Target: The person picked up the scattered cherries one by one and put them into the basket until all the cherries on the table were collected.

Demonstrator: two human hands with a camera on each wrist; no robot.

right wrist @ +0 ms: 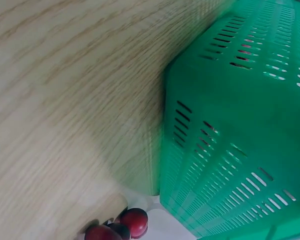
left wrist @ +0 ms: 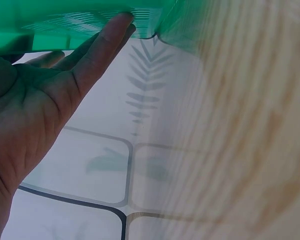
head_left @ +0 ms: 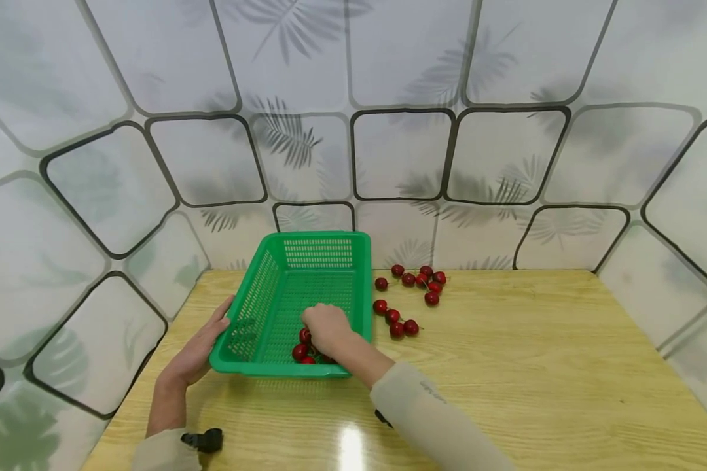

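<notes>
A green plastic basket (head_left: 294, 370) with slotted walls stands on the table, toward the left. My left hand (head_left: 197, 350) lies along its left outer side; in the left wrist view the fingers (left wrist: 97, 57) look fairly straight against the green wall. My right hand (head_left: 328, 330) reaches over the right rim into the basket's near part, knuckles up and fingers bent downward. Several dark red cherries (head_left: 300, 352) lie there, right beside its fingers. Its fingertips are hidden behind the hand, so whether they pinch a cherry does not show. The right wrist view shows the basket's outer wall (right wrist: 270, 120).
More red cherries with stems lie right of the basket on the wooden table (head_left: 536, 353), in a far cluster (head_left: 421, 280) and a nearer one (head_left: 396, 330). A patterned wall covering (head_left: 400, 157) rises behind the table and along both sides.
</notes>
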